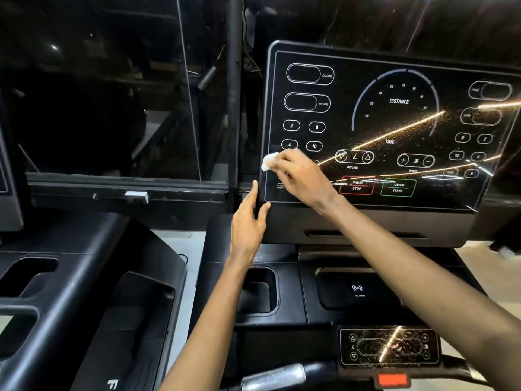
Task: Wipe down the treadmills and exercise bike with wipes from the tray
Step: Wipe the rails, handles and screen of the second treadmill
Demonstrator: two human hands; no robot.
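At console (394, 122) lower left: crumpled white wipe (269, 160) pinched in right hand (298, 173); left hand (248, 224) spread.

**Q:** Exposure level?
**A:** Low. The surround of the treadmill console (394, 122) is near black. The glass pane (112, 94) at left carries only pinpoint highlights.

**Q:** Glare?
**A:** Warm diagonal streaks cross the console's right half, lighting up speckle and washing out labels there. One more streak marks the handlebar control panel (389, 347).

**Q:** Sharpness and distortion?
**A:** Centre legible. Fingers of the right hand (301, 176) are motion-smeared. The wipe (269, 161) is blown out white. Console edges bow toward the frame borders.
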